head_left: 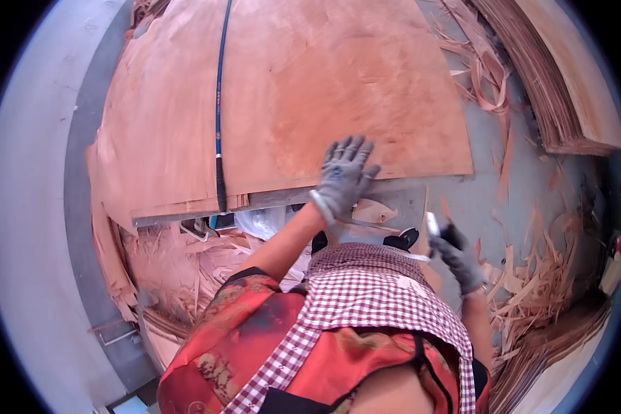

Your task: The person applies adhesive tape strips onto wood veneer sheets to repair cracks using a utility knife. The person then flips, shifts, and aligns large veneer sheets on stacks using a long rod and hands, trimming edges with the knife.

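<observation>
Now the left grip [343, 178] lies spread on the wood sheet [366, 83] by its near edge, clasping nothing, while the right grip [458, 258], beside the sheet, curls around a pale tool [432, 224].

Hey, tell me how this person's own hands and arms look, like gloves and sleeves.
The left hand and right hand wear grey gloves; the left has a small dark marking on its back and a paler cuff. The left sleeve is patterned red with black trim, leaving the forearm bare.
</observation>
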The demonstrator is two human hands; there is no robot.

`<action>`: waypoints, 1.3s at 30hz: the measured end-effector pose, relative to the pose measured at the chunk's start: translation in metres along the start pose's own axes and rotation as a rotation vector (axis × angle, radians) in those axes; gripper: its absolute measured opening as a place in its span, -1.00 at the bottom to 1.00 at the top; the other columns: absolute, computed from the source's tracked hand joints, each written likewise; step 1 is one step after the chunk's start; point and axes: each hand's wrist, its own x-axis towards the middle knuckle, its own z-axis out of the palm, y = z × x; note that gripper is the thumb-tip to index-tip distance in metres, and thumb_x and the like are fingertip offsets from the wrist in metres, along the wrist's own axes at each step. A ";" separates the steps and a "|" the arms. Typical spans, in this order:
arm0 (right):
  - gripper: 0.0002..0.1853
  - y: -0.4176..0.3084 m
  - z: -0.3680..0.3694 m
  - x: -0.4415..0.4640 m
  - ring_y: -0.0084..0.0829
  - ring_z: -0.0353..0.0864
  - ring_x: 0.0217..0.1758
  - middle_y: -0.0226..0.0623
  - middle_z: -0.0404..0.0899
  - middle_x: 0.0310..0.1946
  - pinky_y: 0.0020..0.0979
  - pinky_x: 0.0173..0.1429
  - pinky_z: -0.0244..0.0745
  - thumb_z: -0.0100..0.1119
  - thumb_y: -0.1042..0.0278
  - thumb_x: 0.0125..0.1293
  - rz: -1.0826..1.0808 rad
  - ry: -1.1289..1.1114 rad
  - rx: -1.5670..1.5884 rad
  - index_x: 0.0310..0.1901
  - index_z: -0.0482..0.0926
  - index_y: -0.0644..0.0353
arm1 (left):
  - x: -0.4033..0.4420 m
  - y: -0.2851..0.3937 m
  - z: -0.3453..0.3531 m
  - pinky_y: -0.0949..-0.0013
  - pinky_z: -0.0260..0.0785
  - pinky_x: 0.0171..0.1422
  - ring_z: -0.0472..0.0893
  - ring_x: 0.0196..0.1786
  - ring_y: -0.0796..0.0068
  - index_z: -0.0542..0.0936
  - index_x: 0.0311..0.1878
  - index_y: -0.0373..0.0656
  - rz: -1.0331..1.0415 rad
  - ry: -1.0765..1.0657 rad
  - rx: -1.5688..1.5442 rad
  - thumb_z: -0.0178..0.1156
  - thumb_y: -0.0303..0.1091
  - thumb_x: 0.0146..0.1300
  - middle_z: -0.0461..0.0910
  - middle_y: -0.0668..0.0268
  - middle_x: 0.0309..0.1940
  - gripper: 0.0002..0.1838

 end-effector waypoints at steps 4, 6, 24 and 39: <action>-0.82 -0.003 -0.113 -0.026 -0.57 0.50 -0.37 -0.39 0.54 -0.36 -0.50 -0.28 0.42 0.12 0.49 0.26 -0.044 0.193 0.059 -0.10 0.48 0.28 | 0.038 0.028 0.039 -0.11 -0.32 0.44 0.11 0.42 0.09 0.24 0.36 0.08 0.003 0.023 0.137 -0.01 0.06 0.23 0.11 0.14 0.40 -0.35; -0.84 -0.019 -0.160 -0.024 -0.60 0.48 -0.42 -0.41 0.54 -0.40 -0.53 -0.34 0.40 0.08 0.52 0.27 -0.060 0.241 -0.017 -0.11 0.49 0.26 | 0.038 0.027 0.045 -0.16 -0.33 0.43 0.11 0.41 0.07 0.25 0.36 0.14 -0.009 -0.044 0.188 0.01 0.07 0.21 0.12 0.16 0.39 -0.37; -0.83 -0.285 -0.206 0.216 -0.32 0.55 -0.38 -0.11 0.52 -0.36 -0.40 -0.26 0.41 0.07 0.56 0.23 -0.653 -0.131 -1.177 -0.13 0.51 0.29 | 0.143 -0.007 0.037 0.09 0.07 0.32 0.38 0.21 0.13 0.44 0.16 -0.16 -0.521 0.247 0.253 0.03 -0.06 0.26 0.43 0.12 0.15 -0.51; -0.86 -0.202 0.030 0.401 -0.56 0.45 -0.60 -0.35 0.50 -0.56 -0.52 -0.55 0.33 0.15 0.40 0.15 -0.023 -0.784 -0.793 -0.27 0.47 0.23 | 0.147 0.010 0.062 0.06 0.01 0.41 0.30 0.31 0.08 0.31 0.27 -0.25 -0.590 0.305 0.278 0.05 -0.24 0.26 0.31 0.02 0.25 -0.47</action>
